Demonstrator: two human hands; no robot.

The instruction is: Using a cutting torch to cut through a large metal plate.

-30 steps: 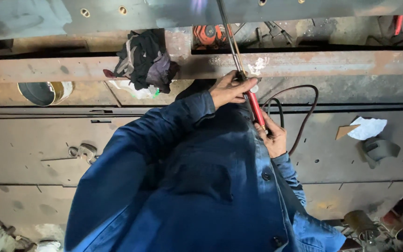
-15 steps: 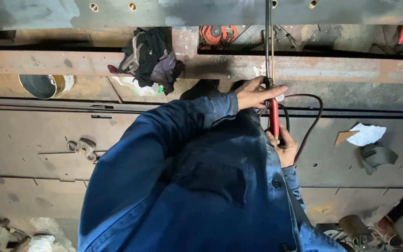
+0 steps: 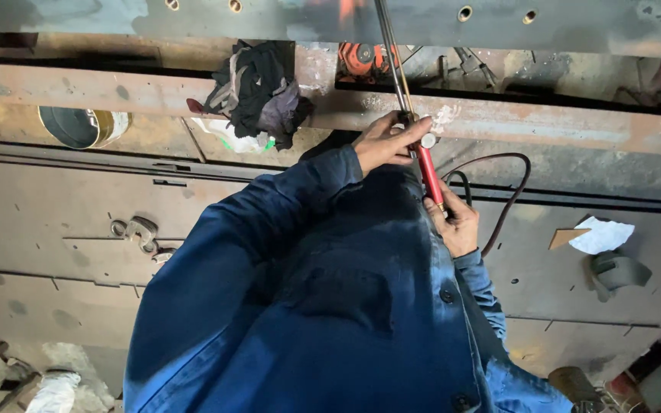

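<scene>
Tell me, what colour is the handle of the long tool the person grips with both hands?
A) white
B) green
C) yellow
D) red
D: the torch has a red handle below its thin metal tubes, with the left hand gripping the upper end and the right hand the lower end.

Colours only. The torch handle (image 3: pixel 431 176) is shown in bright red, its long tubes (image 3: pixel 392 57) in dull grey metal. The hose (image 3: pixel 510 195) is rendered dark brown to black. The jacket sleeve (image 3: pixel 269 229) is seen in deep, plain blue. The beam (image 3: pixel 560 126) is marked by rust-brown with pale whitish patches. The rag bundle (image 3: pixel 258 88) is mixed black, grey and purple. The can (image 3: pixel 86 126) is cream outside, dark grey within. The paper scrap (image 3: pixel 604 234) is white.
</scene>
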